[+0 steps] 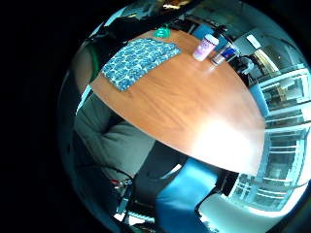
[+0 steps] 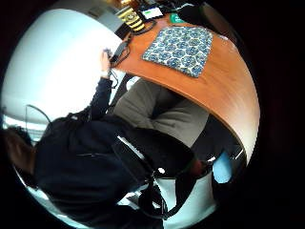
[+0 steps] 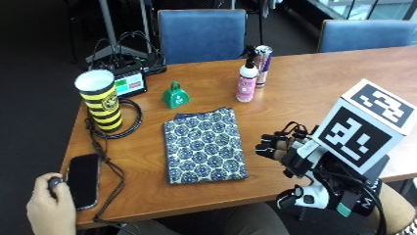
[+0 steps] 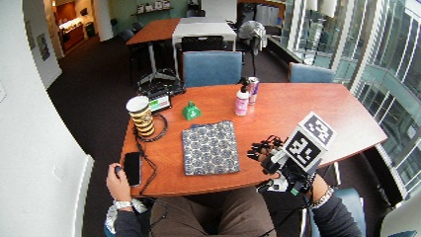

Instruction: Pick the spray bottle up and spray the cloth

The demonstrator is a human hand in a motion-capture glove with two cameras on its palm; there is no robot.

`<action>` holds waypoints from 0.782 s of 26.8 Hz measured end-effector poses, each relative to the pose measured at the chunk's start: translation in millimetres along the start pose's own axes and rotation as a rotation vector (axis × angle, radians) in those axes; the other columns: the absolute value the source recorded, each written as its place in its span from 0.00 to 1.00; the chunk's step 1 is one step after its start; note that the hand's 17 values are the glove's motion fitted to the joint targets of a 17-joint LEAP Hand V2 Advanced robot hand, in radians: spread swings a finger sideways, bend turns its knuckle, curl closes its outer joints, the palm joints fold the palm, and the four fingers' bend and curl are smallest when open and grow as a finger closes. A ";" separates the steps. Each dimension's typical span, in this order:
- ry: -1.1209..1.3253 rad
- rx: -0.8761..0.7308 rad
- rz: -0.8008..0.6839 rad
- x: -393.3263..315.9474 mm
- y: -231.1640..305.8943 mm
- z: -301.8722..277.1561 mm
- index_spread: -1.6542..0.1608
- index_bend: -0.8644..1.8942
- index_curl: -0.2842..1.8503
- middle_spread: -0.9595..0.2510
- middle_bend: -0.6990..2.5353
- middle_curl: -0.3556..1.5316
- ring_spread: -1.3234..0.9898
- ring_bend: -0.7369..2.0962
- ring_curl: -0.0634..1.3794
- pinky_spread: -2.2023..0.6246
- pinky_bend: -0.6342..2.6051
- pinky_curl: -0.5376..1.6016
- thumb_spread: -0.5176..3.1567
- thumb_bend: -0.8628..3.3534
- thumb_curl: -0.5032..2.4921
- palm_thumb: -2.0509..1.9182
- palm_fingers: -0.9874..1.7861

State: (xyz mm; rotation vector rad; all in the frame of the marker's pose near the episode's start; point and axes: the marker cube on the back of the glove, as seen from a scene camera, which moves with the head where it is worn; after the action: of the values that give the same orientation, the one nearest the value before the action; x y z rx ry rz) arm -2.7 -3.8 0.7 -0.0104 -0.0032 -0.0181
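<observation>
A pink spray bottle with a black nozzle stands upright on the wooden table, past the far right corner of the cloth. The blue patterned cloth lies flat in the middle near the front edge. My gloved right hand hovers over the table just right of the cloth, fingers loosely curled and holding nothing. It is well short of the bottle. The little finger side palm view shows the cloth and the bottle far off. In the thumb side palm view the cloth lies beyond the person's lap.
A drink can stands right behind the bottle. A green bell, a yellow-black striped cup and a cabled box sit at the left. A phone lies by the bare left hand. Blue chairs stand across the table.
</observation>
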 end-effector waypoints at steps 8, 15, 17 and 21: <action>-0.025 -0.056 -0.029 -6.0 -8.1 12.3 0.72 0.39 0.22 0.70 0.29 0.27 0.54 0.38 0.16 0.84 0.29 0.33 0.33 0.22 0.20 0.57 0.56; -0.030 -0.070 -0.039 -5.1 -16.8 14.7 0.69 0.38 0.24 0.69 0.28 0.29 0.53 0.38 0.19 0.85 0.29 0.35 0.37 0.21 0.22 0.57 0.56; -0.026 -0.070 -0.035 -2.9 -18.8 15.2 0.69 0.37 0.24 0.69 0.28 0.30 0.53 0.38 0.19 0.85 0.29 0.35 0.37 0.21 0.22 0.58 0.56; -0.035 -0.061 -0.011 5.3 -25.3 18.4 0.68 0.37 0.25 0.69 0.28 0.31 0.53 0.38 0.20 0.85 0.28 0.36 0.38 0.20 0.22 0.58 0.56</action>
State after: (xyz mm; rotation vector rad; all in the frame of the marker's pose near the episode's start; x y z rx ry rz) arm 2.1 -29.0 19.4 -0.0713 -0.0380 -0.0287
